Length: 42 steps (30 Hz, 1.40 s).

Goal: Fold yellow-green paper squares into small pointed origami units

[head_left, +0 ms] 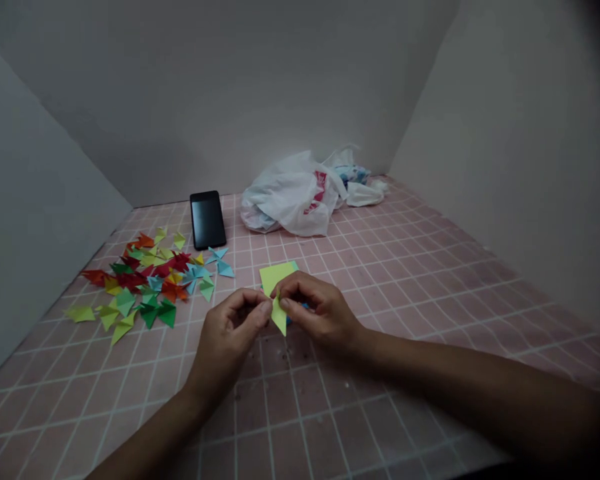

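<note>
Between my two hands is a small folded yellow paper point(280, 318), narrow and pointed at its lower end. My right hand point(320, 308) pinches it from the right, thumb against forefinger. From the left, my left hand point(241, 320) closes its thumb and forefinger at the paper's edge. Just behind the fingers lies a stack of square paper sheets point(276, 273), yellow on top. A bit of blue shows under my right hand, mostly covered. Off to the left, many folded paper cranes point(155, 273) in red, orange, yellow, green and light blue lie in a loose heap.
A black smartphone point(207, 220) lies behind the cranes. Crumpled white plastic bags point(295, 193) with red print rest against the back wall. Pale walls point(220, 100) enclose the pink tiled surface point(405, 280) at the back and on both sides.
</note>
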Motion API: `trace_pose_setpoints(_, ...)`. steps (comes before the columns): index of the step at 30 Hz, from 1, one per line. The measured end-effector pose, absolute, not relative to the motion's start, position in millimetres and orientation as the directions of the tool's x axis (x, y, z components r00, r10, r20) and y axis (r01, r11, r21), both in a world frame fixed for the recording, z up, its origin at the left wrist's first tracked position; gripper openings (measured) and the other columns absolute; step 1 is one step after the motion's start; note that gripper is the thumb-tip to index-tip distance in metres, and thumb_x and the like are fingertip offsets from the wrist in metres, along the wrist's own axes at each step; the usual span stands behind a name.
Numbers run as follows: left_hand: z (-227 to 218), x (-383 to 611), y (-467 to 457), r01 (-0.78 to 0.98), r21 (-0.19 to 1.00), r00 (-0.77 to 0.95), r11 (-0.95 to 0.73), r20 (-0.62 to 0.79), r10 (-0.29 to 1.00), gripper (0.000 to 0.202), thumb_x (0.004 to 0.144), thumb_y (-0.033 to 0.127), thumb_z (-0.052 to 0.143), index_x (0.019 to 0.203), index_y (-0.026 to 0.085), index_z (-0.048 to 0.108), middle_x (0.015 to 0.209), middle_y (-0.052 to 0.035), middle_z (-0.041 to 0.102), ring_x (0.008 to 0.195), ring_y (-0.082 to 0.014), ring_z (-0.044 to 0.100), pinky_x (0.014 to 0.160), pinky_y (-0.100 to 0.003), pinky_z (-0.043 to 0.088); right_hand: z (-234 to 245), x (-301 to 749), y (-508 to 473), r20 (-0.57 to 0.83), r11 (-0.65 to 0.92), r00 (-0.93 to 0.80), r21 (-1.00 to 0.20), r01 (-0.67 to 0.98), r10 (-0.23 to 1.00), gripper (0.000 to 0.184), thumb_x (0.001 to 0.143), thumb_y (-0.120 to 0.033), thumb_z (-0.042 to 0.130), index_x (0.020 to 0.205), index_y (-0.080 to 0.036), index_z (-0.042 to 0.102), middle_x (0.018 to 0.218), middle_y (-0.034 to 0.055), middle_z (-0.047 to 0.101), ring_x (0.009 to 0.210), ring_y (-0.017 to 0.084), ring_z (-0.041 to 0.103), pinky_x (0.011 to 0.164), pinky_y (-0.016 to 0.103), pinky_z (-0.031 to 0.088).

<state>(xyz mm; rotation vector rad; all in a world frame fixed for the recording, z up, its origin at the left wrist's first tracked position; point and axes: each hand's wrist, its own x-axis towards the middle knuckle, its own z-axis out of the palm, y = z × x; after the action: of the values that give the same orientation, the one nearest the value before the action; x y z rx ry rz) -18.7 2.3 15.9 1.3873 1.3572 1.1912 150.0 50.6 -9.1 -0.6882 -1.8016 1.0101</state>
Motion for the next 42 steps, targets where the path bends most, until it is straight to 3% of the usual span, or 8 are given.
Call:
trace_pose_setpoints(4, 13.3, -18.4, 5.8, 0.205, 0.979, -0.036, -0.02, 0.028, 0.999, 0.017, 0.082, 0.032, 0.068, 0.073, 0.018, 0.066, 0.07, 0.0002, 0.063, 0.065, -0.0136, 0.057, 0.061, -0.025, 0.046, -12.1, 150.3, 50.4, 0.551, 0.643, -0.441, -0.761, 0.081, 0.708, 0.014, 0.091, -0.014, 0.054, 0.078, -0.019, 0.053, 0.085, 0.0041, 0.064, 0.081, 0.016, 0.061, 0.074, 0.03, 0.048)
trace_pose_setpoints(16, 10.7, -17.7, 6.2, 0.31, 0.949, -0.045, -0.061, 0.079, 0.996, 0.015, 0.082, 0.03, 0.066, 0.073, 0.018, 0.065, 0.068, 0.0, 0.063, 0.062, -0.0137, 0.057, 0.058, -0.025, 0.044, -16.1, 149.6, 51.5, 0.456, 0.549, -0.439, -0.829, 0.106, 0.774, 0.012, 0.089, -0.017, 0.056, 0.077, -0.019, 0.053, 0.081, 0.0026, 0.063, 0.075, 0.014, 0.058, 0.067, 0.029, 0.045)
trace_pose_setpoints(20, 12.2, -21.9, 7.8, 0.299, 0.95, -0.021, -0.087, 0.097, 0.995, 0.013, 0.086, 0.029, 0.063, 0.078, 0.019, 0.066, 0.068, 0.0006, 0.062, 0.062, -0.0137, 0.057, 0.06, -0.025, 0.046, -12.2, 149.5, 53.7, 0.306, 0.365, -0.428, -0.929, 0.061, 0.85, 0.011, 0.085, -0.022, 0.058, 0.075, -0.018, 0.055, 0.077, 0.0017, 0.061, 0.072, 0.014, 0.056, 0.066, 0.029, 0.045)
trace_pose_setpoints(22, 11.6, -24.0, 9.9, 0.278, 0.951, 0.01, -0.133, 0.136, 0.991, 0.007, 0.086, 0.025, 0.062, 0.087, 0.02, 0.066, 0.076, -0.0001, 0.065, 0.068, -0.0144, 0.061, 0.065, -0.026, 0.049, -10.0, 149.1, 55.8, 0.18, 0.2, -0.418, -0.98, 0.004, 0.89, 0.011, 0.083, -0.024, 0.059, 0.074, -0.018, 0.056, 0.073, 0.0002, 0.059, 0.068, 0.013, 0.054, 0.065, 0.028, 0.045)
trace_pose_setpoints(25, 9.6, -25.1, 13.0, 0.308, 0.918, 0.083, -0.249, 0.234, 0.969, 0.013, 0.082, 0.017, 0.065, 0.094, 0.021, 0.067, 0.088, -0.0014, 0.066, 0.077, -0.015, 0.064, 0.072, -0.027, 0.051, -7.7, 148.4, 57.9, 0.046, 0.019, -0.41, -0.997, -0.071, 0.911, 0.01, 0.08, -0.023, 0.061, 0.072, -0.017, 0.057, 0.069, -0.0019, 0.057, 0.063, 0.011, 0.053, 0.062, 0.025, 0.045)
trace_pose_setpoints(30, 8.4, -23.5, 13.8, 0.414, 0.827, 0.14, -0.38, 0.355, 0.924, 0.009, 0.081, 0.014, 0.066, 0.084, 0.021, 0.071, 0.081, -0.0016, 0.067, 0.074, -0.0154, 0.062, 0.068, -0.026, 0.049, -8.0, 147.8, 55.8, -0.058, -0.115, -0.451, -0.988, -0.1, 0.891, 0.014, 0.079, -0.024, 0.066, 0.071, -0.017, 0.057, 0.066, -0.0027, 0.058, 0.058, 0.009, 0.054, 0.056, 0.022, 0.045)
trace_pose_setpoints(36, 5.3, -23.1, 13.6, 0.287, 0.95, -0.095, -0.125, 0.158, 0.983, 0.007, 0.079, 0.027, 0.072, 0.077, 0.02, 0.071, 0.071, -0.0003, 0.069, 0.064, -0.0144, 0.061, 0.059, -0.024, 0.048, -12.6, 147.2, 56.2, 0.001, -0.141, -0.512, -0.961, -0.239, 0.859, 0.021, 0.084, -0.035, 0.068, 0.084, -0.019, 0.055, 0.069, -0.003, 0.062, 0.058, 0.01, 0.058, 0.057, 0.023, 0.048)
trace_pose_setpoints(42, 0.0, -21.2, 14.4, 0.094, 0.995, -0.094, 0.012, -0.004, 0.996, 0.014, 0.076, 0.032, 0.076, 0.078, 0.018, 0.072, 0.071, 0.0001, 0.069, 0.063, -0.0125, 0.06, 0.059, -0.023, 0.049, -15.5, 145.5, 56.5, 0.043, -0.065, -0.501, -0.978, -0.196, 0.864, 0.018, 0.081, -0.028, 0.071, 0.079, -0.018, 0.056, 0.07, -0.0038, 0.056, 0.059, 0.008, 0.053, 0.055, 0.022, 0.043)
